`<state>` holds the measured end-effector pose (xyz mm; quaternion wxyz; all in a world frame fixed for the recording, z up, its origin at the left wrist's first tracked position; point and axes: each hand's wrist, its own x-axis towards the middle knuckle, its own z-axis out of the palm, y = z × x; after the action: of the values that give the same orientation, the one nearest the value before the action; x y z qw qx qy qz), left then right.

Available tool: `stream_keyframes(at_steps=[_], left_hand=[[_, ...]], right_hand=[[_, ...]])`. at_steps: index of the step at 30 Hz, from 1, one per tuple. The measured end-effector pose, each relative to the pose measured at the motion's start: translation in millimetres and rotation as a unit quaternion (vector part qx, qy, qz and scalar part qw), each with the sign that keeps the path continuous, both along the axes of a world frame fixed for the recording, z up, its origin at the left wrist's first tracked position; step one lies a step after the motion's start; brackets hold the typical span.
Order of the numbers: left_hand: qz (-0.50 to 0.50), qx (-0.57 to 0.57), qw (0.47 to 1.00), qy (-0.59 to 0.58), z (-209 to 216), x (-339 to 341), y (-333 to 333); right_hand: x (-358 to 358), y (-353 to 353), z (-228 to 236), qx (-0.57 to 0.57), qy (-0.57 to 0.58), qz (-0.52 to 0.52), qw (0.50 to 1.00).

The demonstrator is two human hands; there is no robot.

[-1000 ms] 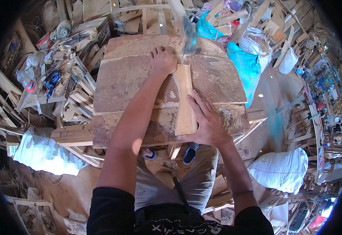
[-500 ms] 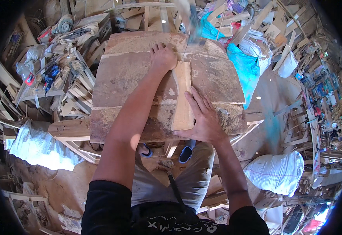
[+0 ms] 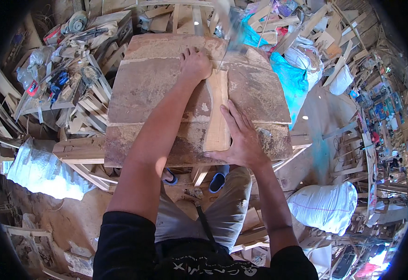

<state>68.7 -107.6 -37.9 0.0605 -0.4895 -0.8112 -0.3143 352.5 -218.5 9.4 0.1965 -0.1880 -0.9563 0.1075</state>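
Note:
A pale, curved piece of wood [image 3: 218, 109] lies lengthwise on the brown worktable [image 3: 155, 95], narrower along its middle. Its far end meets a thin upright saw blade [image 3: 221, 62], blurred toward the top of the view. My left hand [image 3: 196, 64] rests on the table close to that end, fingers curled and its inner side against the wood's left edge; the thumb is hidden. Around the near end is my right hand [image 3: 243, 140], with the thumb across the bottom edge and the fingers along the right side.
Offcuts and tools crowd a side bench [image 3: 54, 108] on the left. A turquoise sheet [image 3: 288, 77] hangs by the table's right edge. A stuffed white sack [image 3: 325, 205] stands on the floor at right. Sawdust coats parts of the tabletop.
The whole view has shifted slightly. Both hands keep their hold, and the wood stays at the blade with hardly any visible movement along the table.

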Motion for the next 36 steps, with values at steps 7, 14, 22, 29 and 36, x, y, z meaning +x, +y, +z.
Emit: stream_keyframes(at_steps=[7,14,22,29,36], left_hand=[[-0.006,-0.011,1.0,-0.019,5.1,1.8,0.7],[-0.001,-0.018,1.0,-0.018,5.0,-2.3,3.3],[0.001,-0.031,0.999,-0.018,6.1,-3.2,3.9],[0.009,-0.055,0.998,-0.013,7.2,-6.5,8.2],[0.016,-0.047,0.999,-0.007,10.3,-4.2,7.5]], right_hand=[[-1.1,0.2,-1.1,-0.018,-0.013,-0.016,1.0],[-3.0,3.7,-1.6,-0.01,-0.02,-0.01,1.0],[-5.4,5.4,-3.6,-0.013,-0.014,-0.012,1.0],[-7.2,5.6,-2.6,-0.008,-0.015,-0.02,1.0],[-7.4,9.5,-5.1,-0.013,-0.013,-0.015,1.0]])
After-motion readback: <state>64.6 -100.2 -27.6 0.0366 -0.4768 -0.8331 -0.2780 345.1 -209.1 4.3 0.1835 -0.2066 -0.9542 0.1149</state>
